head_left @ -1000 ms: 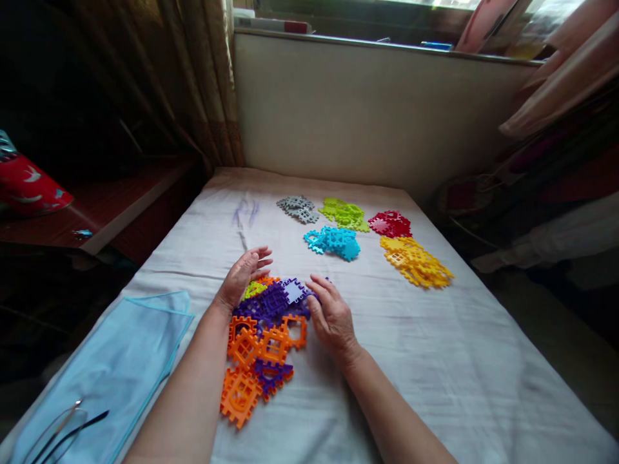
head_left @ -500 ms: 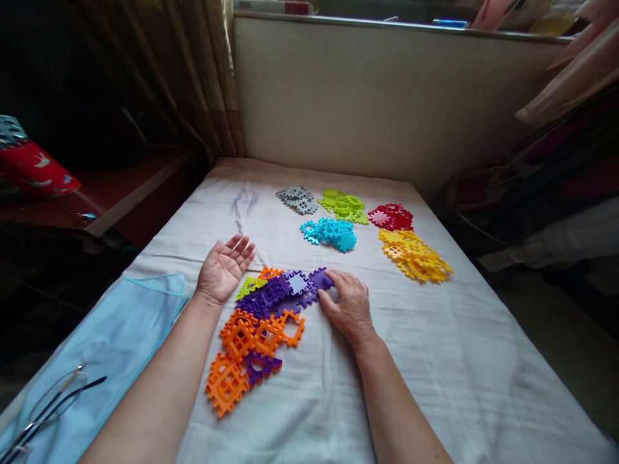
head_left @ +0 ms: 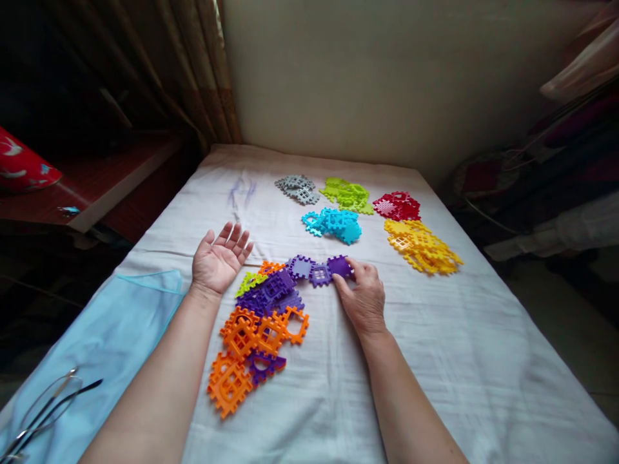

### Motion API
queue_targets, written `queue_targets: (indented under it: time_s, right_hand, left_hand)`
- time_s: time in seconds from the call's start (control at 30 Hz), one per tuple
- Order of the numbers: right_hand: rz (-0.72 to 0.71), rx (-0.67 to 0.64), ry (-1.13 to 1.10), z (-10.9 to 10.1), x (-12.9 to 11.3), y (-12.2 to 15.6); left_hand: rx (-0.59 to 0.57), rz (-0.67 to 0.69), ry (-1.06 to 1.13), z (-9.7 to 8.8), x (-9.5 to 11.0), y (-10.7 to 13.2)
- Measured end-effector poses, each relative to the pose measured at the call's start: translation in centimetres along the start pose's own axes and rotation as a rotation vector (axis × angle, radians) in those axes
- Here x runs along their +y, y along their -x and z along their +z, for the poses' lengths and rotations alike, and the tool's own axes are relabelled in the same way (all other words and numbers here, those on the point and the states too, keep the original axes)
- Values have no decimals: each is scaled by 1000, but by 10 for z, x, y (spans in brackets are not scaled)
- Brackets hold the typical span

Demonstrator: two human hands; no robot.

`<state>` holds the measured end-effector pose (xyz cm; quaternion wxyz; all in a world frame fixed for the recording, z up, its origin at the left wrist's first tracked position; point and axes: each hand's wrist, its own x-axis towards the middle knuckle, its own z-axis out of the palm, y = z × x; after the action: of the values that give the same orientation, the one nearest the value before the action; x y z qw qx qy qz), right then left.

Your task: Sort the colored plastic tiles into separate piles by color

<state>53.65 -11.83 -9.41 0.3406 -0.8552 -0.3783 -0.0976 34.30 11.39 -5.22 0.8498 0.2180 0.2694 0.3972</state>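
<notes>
My right hand (head_left: 362,293) pinches a solid purple interlocking tile (head_left: 340,265) at its right edge, thumb in front and fingers behind. Left of that tile lie a purple window tile (head_left: 320,275) and a paler purple tile (head_left: 300,267), close together in a row. More purple tiles (head_left: 265,293) are heaped beside them, with a lime green tile (head_left: 250,283) at their left. Orange tiles (head_left: 256,332) lie nearer me, one purple arched tile (head_left: 265,366) among them. My left hand (head_left: 220,260) is palm up left of the heap, fingers spread, holding nothing.
Farther back on the white sheet (head_left: 435,361) are grey tiles (head_left: 296,188), green tiles (head_left: 346,194), blue tiles (head_left: 333,224), red tiles (head_left: 397,205) and yellow tiles (head_left: 422,247). At the left, glasses (head_left: 48,407) rest on a light blue cloth (head_left: 120,322).
My right hand has drawn the solid purple tile right and away from the heap; the window tile now shows more fully. My left hand stays open, its fingers turned more upward. The view has tilted down.
</notes>
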Motion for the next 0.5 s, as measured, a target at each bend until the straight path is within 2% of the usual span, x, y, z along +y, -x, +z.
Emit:
queue_targets:
  time_s: [0.2,0.33,0.4,0.47,0.5]
  right_hand:
    - [81,71,91,-3,12,-4]
    - [132,95,112,-5,14,-5]
    - [148,83,125,-5,14,-5]
    - [155,71,127,-5,12,-5]
    - [159,67,123,-5,12,-5]
  left_hand:
    - [-7,18,-122,2,-14,4]
    - [-31,73,-366,5,-21,15]
    - [-132,98,-620,2,-16,32]
    - [-335,213,-915,-7,-7,56]
    - [-452,311,-1041,-14,-3,71]
